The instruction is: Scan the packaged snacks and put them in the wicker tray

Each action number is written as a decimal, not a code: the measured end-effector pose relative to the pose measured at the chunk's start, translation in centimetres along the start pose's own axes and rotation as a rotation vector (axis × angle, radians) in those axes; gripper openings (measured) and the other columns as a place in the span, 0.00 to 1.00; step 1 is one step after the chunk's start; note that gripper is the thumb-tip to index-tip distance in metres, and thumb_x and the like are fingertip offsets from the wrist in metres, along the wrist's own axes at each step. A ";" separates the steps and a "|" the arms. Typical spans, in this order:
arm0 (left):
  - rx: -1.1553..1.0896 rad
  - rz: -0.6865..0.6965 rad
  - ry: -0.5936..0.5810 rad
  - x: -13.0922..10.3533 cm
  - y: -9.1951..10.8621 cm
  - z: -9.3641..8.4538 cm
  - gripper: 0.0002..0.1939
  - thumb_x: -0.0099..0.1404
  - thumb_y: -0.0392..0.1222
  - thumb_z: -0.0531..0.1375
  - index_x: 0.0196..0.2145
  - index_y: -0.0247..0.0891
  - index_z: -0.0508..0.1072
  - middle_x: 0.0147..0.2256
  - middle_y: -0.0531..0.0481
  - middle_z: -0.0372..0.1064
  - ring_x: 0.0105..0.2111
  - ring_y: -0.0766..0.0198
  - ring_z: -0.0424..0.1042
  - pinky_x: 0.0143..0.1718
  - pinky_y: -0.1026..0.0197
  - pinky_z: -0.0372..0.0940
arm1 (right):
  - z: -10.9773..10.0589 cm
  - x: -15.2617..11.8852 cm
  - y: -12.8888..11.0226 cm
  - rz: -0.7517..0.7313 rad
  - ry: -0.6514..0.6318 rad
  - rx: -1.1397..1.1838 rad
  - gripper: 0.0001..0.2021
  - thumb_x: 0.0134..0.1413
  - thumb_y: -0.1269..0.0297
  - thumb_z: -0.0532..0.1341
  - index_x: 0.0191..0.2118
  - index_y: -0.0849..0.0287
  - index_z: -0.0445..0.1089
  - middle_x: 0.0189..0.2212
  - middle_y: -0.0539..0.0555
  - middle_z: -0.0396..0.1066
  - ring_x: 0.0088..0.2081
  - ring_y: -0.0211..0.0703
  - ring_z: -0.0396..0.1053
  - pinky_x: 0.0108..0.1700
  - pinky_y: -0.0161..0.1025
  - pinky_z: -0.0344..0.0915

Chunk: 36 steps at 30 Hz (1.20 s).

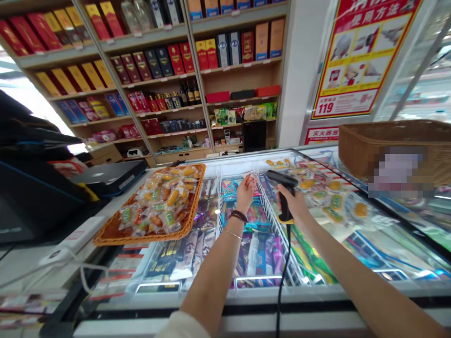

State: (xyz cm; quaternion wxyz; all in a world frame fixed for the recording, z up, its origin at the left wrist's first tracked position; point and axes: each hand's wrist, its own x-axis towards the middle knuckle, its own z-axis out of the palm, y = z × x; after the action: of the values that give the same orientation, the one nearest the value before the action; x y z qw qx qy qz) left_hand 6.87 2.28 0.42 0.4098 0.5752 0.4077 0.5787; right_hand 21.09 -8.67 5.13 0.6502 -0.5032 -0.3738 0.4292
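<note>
My right hand (294, 204) is wrapped round the grip of a black barcode scanner (282, 178), whose cable hangs down toward me. To its left, my left hand (245, 191) is closed on a small snack in clear wrapping (251, 177); its exact kind is partly hidden by the fingers. The scanner's head is a short way right of the wrapped snack, apart from it. Both hands are above the freezer's glass top. Left of them, an orange wicker basket (197, 206) holds a heap of wrapped snacks (158, 199). More wrapped snacks (333, 202) lie on the glass at the right.
Under the glass, wire baskets (276, 220) hold packaged ice creams (186, 249). A brown basket (355, 148) stands at the right. On the left are a black flat device (121, 176) and a white power strip (56, 253) with cables. Shelves (169, 77) of boxes fill the back.
</note>
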 end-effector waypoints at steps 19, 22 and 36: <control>-0.230 0.050 -0.123 -0.4 0.5 0.0 0.18 0.68 0.46 0.64 0.54 0.40 0.75 0.55 0.40 0.74 0.56 0.50 0.73 0.59 0.48 0.68 | 0.6 -1.1 0.4 -0.044 -0.103 -0.080 0.23 0.44 0.41 0.72 0.23 0.53 0.65 0.16 0.48 0.65 0.13 0.36 0.59 0.14 0.36 0.57; -0.243 0.080 -0.138 0.0 -0.3 0.0 0.21 0.66 0.49 0.65 0.54 0.40 0.75 0.55 0.40 0.74 0.57 0.49 0.72 0.61 0.45 0.67 | 0.6 -1.1 0.4 -0.047 -0.119 -0.116 0.23 0.47 0.42 0.71 0.22 0.54 0.64 0.14 0.48 0.64 0.13 0.36 0.59 0.14 0.36 0.58; -0.142 0.174 -0.139 0.0 -0.3 0.0 0.19 0.69 0.46 0.61 0.55 0.39 0.74 0.56 0.39 0.73 0.57 0.51 0.71 0.63 0.46 0.64 | 0.4 -1.2 0.5 -0.065 -0.147 -0.180 0.24 0.50 0.41 0.69 0.19 0.54 0.65 0.11 0.50 0.64 0.11 0.36 0.58 0.15 0.35 0.56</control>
State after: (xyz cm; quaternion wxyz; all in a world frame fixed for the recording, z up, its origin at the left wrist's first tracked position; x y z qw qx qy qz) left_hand 6.85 2.43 0.11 0.4250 0.6169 0.2847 0.5981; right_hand 20.22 -9.58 4.65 0.5867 -0.5145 -0.4737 0.4083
